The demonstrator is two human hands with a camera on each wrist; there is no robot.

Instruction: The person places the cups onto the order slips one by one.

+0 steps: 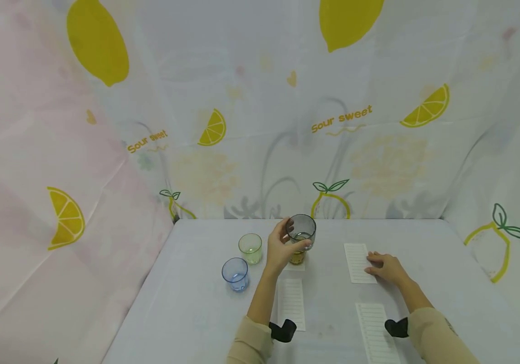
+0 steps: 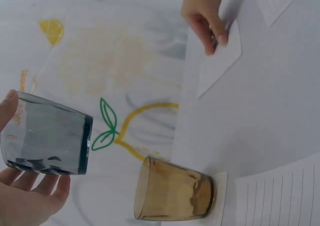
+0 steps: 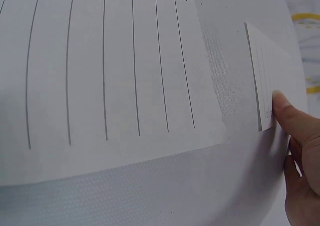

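My left hand (image 1: 282, 248) grips a grey glass (image 2: 47, 133), holding it raised and tilted, with the thumb on one side and fingers on the other. Just below it, an amber glass (image 2: 172, 191) stands upright on a lined paper card (image 1: 300, 267). My right hand (image 1: 389, 268) rests at the right edge of another lined card (image 1: 356, 264), its thumb and fingertips touching the paper. In the right wrist view the thumb (image 3: 285, 109) lies on that card, while the other fingers are partly hidden.
To the left of my left hand stand a green glass (image 1: 250, 248) and a blue glass (image 1: 235, 275). Lined cards lie nearer me, one at the middle (image 1: 291, 304) and one at the right (image 1: 378, 333). A lemon-printed curtain (image 1: 260, 101) surrounds the white table (image 1: 187, 313).
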